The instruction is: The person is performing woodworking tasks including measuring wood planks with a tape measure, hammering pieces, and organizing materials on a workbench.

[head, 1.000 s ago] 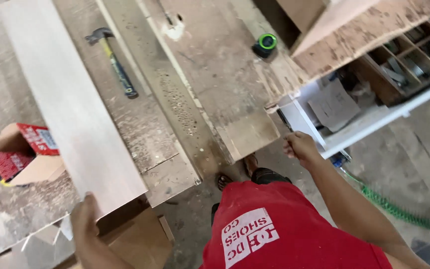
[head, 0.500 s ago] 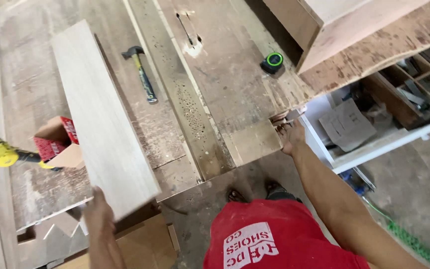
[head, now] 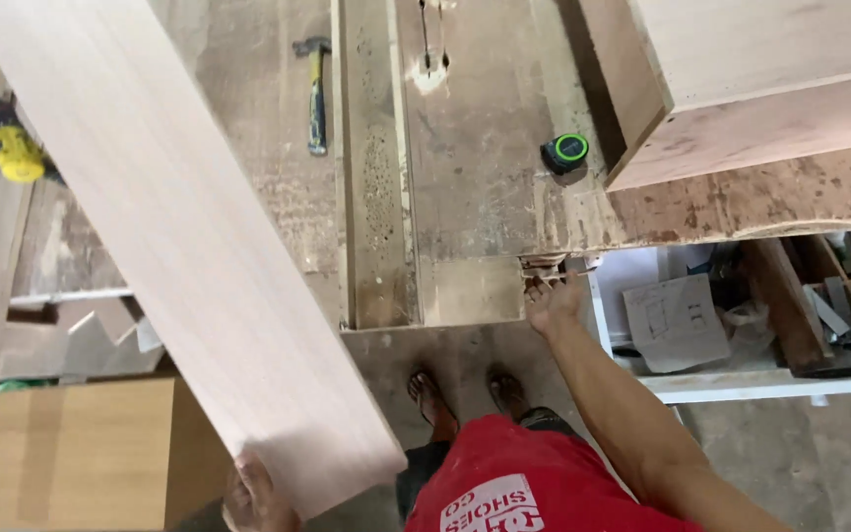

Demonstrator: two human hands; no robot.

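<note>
The left hand (head: 253,498) grips the long board (head: 179,246) at its near end only; the board may tip. The right hand (head: 549,300) seems to rest with fingers loose on the workbench (head: 485,197) edge.

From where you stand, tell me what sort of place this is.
Most likely a woodworking shop. A worn, drilled workbench holds a hammer and a tape measure, and the left hand grips a long pale board.

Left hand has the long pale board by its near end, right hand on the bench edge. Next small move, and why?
Probably bring the right hand to the long pale wooden board. Only the left hand holds it, at the near end, and it runs tilted far across the worn wooden workbench, so a one-handed grip looks unsteady.
</note>
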